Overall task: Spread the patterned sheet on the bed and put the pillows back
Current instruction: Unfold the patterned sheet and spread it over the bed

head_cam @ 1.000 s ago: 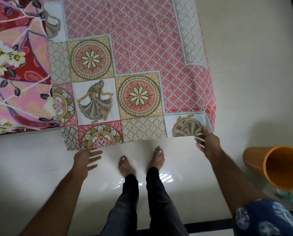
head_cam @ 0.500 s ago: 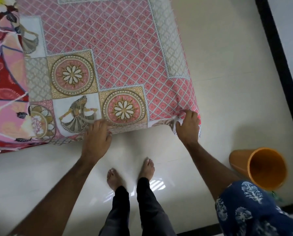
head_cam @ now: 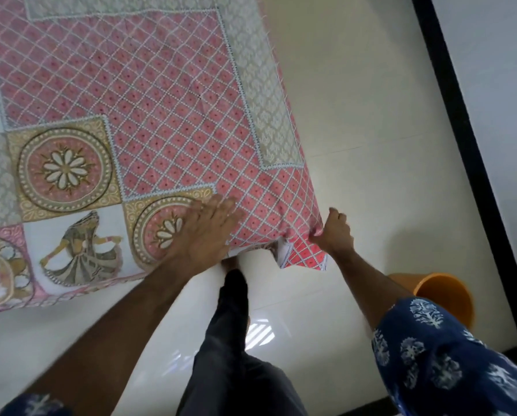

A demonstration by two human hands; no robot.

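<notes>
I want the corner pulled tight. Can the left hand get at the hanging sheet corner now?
Probably yes. The left hand lies flat on the patterned sheet beside that corner, nothing between, though the right hand already grips there.

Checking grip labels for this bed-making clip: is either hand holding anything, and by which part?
The right hand pinches the pink diamond-patterned cotton sheet at its near corner edge. The left hand only presses flat on the sheet, gripping nothing.

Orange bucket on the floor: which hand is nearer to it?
Right. The right hand pinches the patterned sheet's corner at the bed's edge, just up and left of the orange bucket. The left hand presses flat on the sheet, farther left.
</notes>
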